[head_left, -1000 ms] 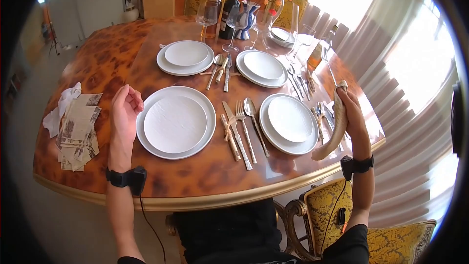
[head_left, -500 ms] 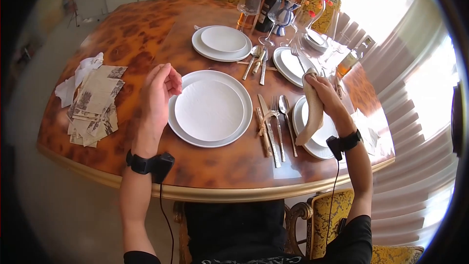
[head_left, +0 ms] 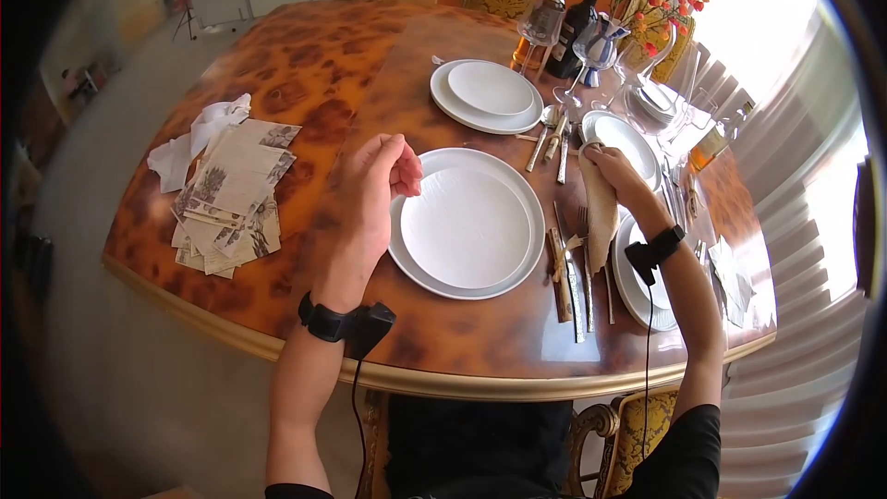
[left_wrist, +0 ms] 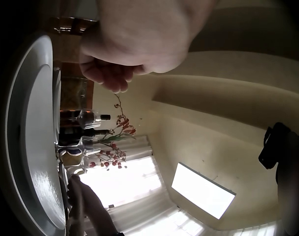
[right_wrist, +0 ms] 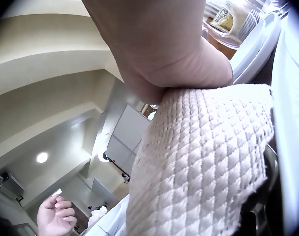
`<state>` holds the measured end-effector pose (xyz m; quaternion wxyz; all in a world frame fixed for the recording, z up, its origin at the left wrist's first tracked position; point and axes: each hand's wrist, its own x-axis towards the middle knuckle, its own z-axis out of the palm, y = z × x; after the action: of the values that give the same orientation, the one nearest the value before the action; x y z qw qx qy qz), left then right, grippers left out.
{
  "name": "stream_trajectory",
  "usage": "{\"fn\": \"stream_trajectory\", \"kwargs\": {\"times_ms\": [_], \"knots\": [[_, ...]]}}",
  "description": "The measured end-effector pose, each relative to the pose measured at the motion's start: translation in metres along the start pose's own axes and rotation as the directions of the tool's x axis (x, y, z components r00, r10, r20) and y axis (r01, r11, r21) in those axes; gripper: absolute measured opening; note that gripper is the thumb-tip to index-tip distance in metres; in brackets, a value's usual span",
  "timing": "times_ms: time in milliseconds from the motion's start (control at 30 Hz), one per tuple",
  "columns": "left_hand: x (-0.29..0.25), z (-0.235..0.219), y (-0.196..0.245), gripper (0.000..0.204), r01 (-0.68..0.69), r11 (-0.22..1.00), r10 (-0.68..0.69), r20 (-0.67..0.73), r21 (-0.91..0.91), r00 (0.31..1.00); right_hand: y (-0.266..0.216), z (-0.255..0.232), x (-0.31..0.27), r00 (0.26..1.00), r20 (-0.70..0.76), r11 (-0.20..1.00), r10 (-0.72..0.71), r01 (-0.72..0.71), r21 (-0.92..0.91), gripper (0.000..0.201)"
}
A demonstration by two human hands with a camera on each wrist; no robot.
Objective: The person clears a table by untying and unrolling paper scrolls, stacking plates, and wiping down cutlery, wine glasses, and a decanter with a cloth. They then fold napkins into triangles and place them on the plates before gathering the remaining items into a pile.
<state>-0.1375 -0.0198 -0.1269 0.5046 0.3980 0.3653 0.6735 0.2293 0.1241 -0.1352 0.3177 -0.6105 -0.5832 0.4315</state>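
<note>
cloth (head_left: pixel 601 208) now nearer large plate (head_left: pixel 469 157)

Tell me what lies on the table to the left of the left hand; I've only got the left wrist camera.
Observer: The head view shows a loose pile of printed papers out to the left of the left hand.
Operator: Anything along the right side of the nearest plate stack?
Observer: Yes, cutlery is laid to the right of that plate stack.
Operator: I can't make out what the right hand has. What's its surface like?
Observer: In the right wrist view, the cloth gripped by the right hand has a raised diamond pattern.
</note>
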Motion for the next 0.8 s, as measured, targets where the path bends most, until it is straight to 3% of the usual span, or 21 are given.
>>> {"fn": "stream_trajectory", "kwargs": {"times_ms": [367, 633, 800], "knots": [[0.000, 0.000, 0.000, 0.026, 0.026, 0.999, -0.026, 0.017, 0.019, 1.000, 0.001, 0.012, 0.010, 1.000, -0.007, 0.996, 0.010, -0.010, -0.093, 0.031], [0.002, -0.002, -0.001, 0.023, 0.009, 1.000, -0.009, 0.032, 0.007, 0.999, -0.007, 0.015, 0.010, 0.996, 0.089, 0.999, 0.019, -0.022, 0.025, 0.032], [0.000, 0.000, 0.003, 0.024, 0.013, 1.000, -0.013, 0.017, 0.023, 1.000, -0.001, 0.019, 0.025, 0.985, 0.162, 0.998, 0.065, -0.067, 0.008, 0.035]]}}
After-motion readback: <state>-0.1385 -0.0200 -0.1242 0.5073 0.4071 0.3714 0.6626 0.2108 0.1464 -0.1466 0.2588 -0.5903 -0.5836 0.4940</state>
